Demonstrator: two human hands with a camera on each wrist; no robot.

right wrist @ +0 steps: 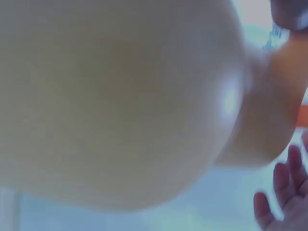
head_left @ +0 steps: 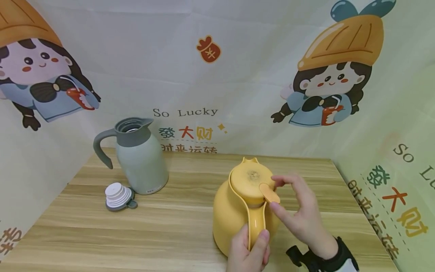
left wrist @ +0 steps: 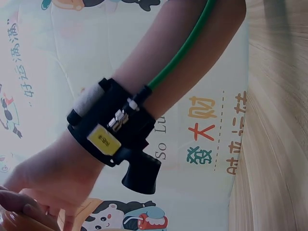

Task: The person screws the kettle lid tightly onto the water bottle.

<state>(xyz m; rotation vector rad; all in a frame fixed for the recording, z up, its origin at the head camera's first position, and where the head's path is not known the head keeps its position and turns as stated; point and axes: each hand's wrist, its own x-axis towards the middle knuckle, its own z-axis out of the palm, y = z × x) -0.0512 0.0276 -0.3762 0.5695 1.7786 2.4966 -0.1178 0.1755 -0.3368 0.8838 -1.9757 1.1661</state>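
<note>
Presumably for steadiness, the left hand [head_left: 242, 252] grips the handle [head_left: 256, 220] of the yellow jug [head_left: 224, 215] on the table [head_left: 176, 230]; the right hand [head_left: 301, 214] spreads around its lid tab [head_left: 269, 193]. Beyond, 1 upturned stopper [head_left: 118, 196] lies beside the green jug [head_left: 142, 163].

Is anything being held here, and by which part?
The left hand holds the yellow jug by its handle. The right hand is at the lid; whether it grips cannot be told.

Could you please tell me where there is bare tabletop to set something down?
Bare tabletop lies between the green jug and yellow jug, and in front of the stopper. The left hand and right hand crowd the yellow jug's handle and lid.
</note>
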